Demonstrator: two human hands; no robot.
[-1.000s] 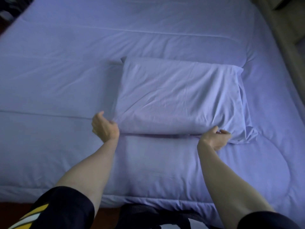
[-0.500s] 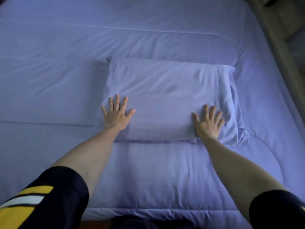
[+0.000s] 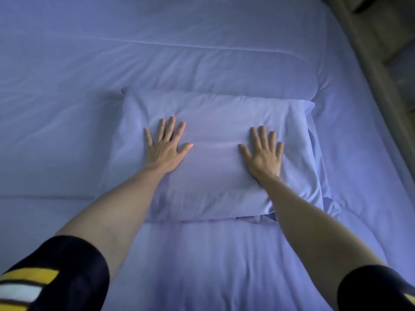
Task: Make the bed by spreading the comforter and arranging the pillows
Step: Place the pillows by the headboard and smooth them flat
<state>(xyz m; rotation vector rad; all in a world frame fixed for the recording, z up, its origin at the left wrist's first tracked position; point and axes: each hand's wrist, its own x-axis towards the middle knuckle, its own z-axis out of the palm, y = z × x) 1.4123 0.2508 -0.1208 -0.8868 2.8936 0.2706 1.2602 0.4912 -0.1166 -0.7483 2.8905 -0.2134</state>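
Note:
A lavender pillow [image 3: 215,122] lies flat in the middle of the bed, on top of the lavender comforter [image 3: 67,108] that covers the whole mattress. My left hand [image 3: 165,147] rests palm down on the pillow's left half, fingers spread. On the right half my right hand [image 3: 262,153] presses palm down, fingers also apart. Neither hand holds anything. The loose open end of the pillowcase [image 3: 323,198] trails off the pillow's right side.
A wooden bed frame or side furniture [image 3: 381,63] runs along the right edge of the bed. The comforter shows stitched seams and a rounded quilted corner at the upper right. My dark sleeves with yellow and white stripes fill the lower corners.
Both hands let go of the pillow's near edge, flattened onto its top and slid farther up and inward toward its middle. The view has moved closer to the pillow.

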